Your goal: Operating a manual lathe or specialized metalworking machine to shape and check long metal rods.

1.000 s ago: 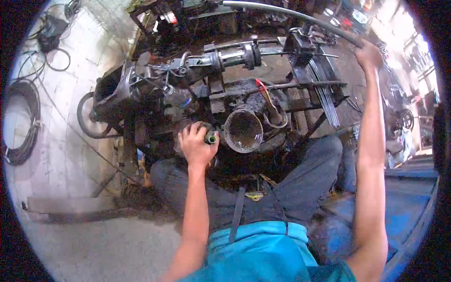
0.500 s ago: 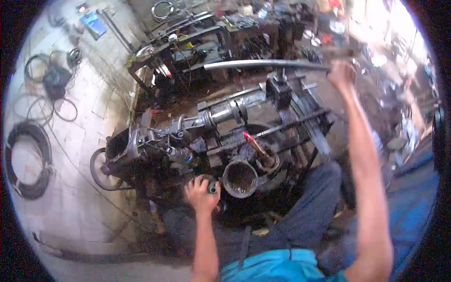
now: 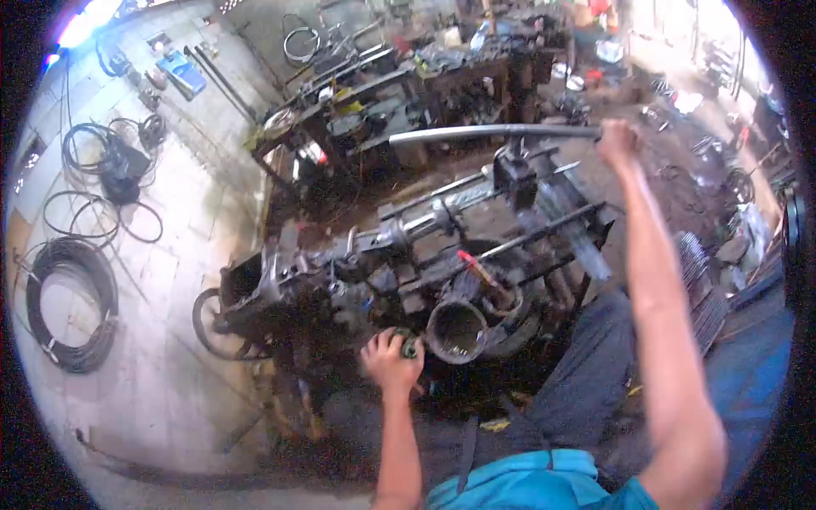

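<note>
Your right hand [image 3: 620, 142] grips pipe [image 3: 493, 131], held across far side of machine [image 3: 393, 231]; your left hand [image 3: 389, 363], fingers curled round green knob [image 3: 410, 348], machine's near side. You look mid-job: neither thing released; what's left, can't tell.

Bar [image 3: 493, 131]: smooth, glossy metal, gripped in the right fingers [image 3: 609, 130]
Round bowl [image 3: 434, 342]: dull metal beside the left fingers [image 3: 384, 342]
Machine [image 3: 398, 232]: dark, rough-looking metal beyond the left fingers
</note>
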Demonstrator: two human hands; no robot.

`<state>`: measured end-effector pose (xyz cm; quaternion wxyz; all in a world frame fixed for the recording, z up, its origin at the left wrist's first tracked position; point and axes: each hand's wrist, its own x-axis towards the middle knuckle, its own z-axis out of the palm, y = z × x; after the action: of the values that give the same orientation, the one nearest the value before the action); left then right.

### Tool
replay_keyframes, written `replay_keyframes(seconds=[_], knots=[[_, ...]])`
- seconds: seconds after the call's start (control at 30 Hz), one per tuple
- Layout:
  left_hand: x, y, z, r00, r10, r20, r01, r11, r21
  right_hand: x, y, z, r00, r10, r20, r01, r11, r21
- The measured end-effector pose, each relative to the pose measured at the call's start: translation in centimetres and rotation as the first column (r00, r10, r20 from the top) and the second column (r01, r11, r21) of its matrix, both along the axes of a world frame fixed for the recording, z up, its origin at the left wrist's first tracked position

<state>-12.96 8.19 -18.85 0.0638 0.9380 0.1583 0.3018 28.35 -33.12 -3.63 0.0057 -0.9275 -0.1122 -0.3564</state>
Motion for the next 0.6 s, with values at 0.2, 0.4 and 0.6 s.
replay_keyframes(seconds=[0.2,0.4,0.6], knots=[[0.4,-1.2,1.2,1.000,-0.020,0.007,0.020,1.000,-0.005,-2.5,-0.5,5.1,0.985,0.020,-0.171,-0.046,0.988,-0.149],[0.6,0.5,0.8,1.000,0.002,-0.002,-0.002,1.000,-0.004,0.1,2.2,3.1,0.978,-0.088,-0.191,0.080,0.996,-0.048],[-0.9,-0.2,0.1,0.997,0.004,-0.083,-0.007,0.999,-0.034,-1.8,1.6,3.6,0.960,-0.197,-0.197,0.203,0.979,0.012]])
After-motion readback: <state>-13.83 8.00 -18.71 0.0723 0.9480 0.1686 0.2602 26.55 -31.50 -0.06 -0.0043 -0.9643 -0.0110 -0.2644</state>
